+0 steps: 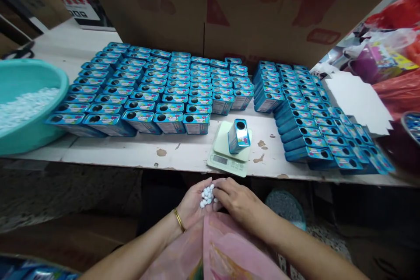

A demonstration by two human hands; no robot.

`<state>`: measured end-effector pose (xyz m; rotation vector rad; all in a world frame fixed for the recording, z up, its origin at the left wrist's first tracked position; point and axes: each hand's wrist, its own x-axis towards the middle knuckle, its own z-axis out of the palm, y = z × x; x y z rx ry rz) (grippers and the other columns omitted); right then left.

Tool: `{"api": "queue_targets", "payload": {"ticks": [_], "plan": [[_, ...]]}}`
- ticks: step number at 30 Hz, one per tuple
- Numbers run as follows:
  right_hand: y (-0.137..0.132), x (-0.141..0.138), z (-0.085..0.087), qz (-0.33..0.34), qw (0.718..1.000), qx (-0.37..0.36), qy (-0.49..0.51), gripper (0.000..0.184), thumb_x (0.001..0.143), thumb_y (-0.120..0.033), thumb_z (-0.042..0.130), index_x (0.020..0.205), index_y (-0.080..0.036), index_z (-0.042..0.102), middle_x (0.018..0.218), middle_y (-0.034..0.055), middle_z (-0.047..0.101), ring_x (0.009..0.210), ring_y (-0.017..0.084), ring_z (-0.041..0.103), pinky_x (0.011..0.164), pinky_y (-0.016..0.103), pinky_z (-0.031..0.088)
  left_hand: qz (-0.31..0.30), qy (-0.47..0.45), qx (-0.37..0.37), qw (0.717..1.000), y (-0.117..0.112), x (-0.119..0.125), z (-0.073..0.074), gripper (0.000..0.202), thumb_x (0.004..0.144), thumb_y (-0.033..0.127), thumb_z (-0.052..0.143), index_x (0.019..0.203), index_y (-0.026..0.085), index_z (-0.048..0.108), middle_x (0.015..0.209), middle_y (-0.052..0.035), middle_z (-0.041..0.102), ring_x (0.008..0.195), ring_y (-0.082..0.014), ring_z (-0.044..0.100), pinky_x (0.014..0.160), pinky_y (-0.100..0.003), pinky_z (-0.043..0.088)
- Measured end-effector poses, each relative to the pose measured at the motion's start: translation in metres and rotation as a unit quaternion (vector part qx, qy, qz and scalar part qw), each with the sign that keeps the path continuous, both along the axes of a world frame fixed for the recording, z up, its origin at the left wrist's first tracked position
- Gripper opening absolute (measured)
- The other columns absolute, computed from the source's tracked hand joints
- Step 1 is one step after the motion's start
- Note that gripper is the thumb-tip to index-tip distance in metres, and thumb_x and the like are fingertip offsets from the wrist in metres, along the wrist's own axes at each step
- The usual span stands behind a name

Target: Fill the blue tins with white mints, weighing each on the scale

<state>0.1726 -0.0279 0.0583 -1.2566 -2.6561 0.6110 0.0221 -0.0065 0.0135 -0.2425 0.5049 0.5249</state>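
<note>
My left hand (193,203) is cupped palm up just below the table's front edge and holds a small pile of white candies (207,196). My right hand (234,199) lies beside it, fingers bent and touching the pile. A little further out, one blue tin (239,135) with a round hole in its top stands on a small pale green scale (229,151).
Several rows of blue tins (157,89) fill the white table (183,151) on the left, more blue tins (305,113) on the right. A teal basin (29,96) with white candies is at far left. Cardboard boxes (229,4) stand behind. Pink cloth (210,249) covers my lap.
</note>
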Motion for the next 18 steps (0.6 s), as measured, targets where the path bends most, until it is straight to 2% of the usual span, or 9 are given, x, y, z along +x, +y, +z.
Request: {"api": "queue_targets", "payload": {"ticks": [4,9,12,18], "plan": [[0.000,-0.005,0.002,0.004,1.000,0.021,-0.005,0.014,0.084,-0.018,0.044,0.097,-0.016,0.048,0.098,0.0083,0.050,0.093,0.017,0.046,0.075,0.029,0.044,-0.013,0.010,-0.001,1.000,0.000,-0.002,-0.004,0.025,0.080,0.025,0.044,0.095,0.008,0.056,0.081,-0.0074,0.063,0.067,-0.0118,0.058,0.068,-0.024,0.044],[0.012,-0.001,-0.008,0.007,0.998,0.027,0.065,0.016,0.083,-0.019,0.044,0.097,-0.016,0.051,0.100,0.0088,0.051,0.092,0.017,0.047,0.075,0.029,0.045,0.023,0.015,0.010,1.000,0.007,-0.001,-0.001,0.018,0.079,0.022,0.045,0.084,0.008,0.057,0.074,-0.0055,0.062,0.070,-0.0133,0.059,0.073,-0.028,0.045],[0.028,0.007,0.001,-0.014,0.993,0.047,0.108,0.018,0.083,-0.016,0.043,0.099,-0.016,0.053,0.100,0.0082,0.052,0.092,0.016,0.047,0.078,0.030,0.044,0.052,0.024,0.036,0.998,0.019,0.004,0.013,0.017,0.079,0.019,0.044,0.084,0.007,0.056,0.075,-0.0064,0.062,0.072,-0.0141,0.059,0.076,-0.032,0.046],[0.074,0.027,0.046,-0.101,0.972,0.141,0.159,0.020,0.082,-0.015,0.045,0.097,-0.020,0.057,0.096,0.0054,0.053,0.091,0.013,0.051,0.079,0.026,0.044,0.116,0.008,0.101,0.988,0.054,0.025,0.053,0.021,0.078,0.016,0.044,0.089,0.004,0.057,0.088,-0.0113,0.063,0.089,-0.0188,0.058,0.088,-0.035,0.042]]}}
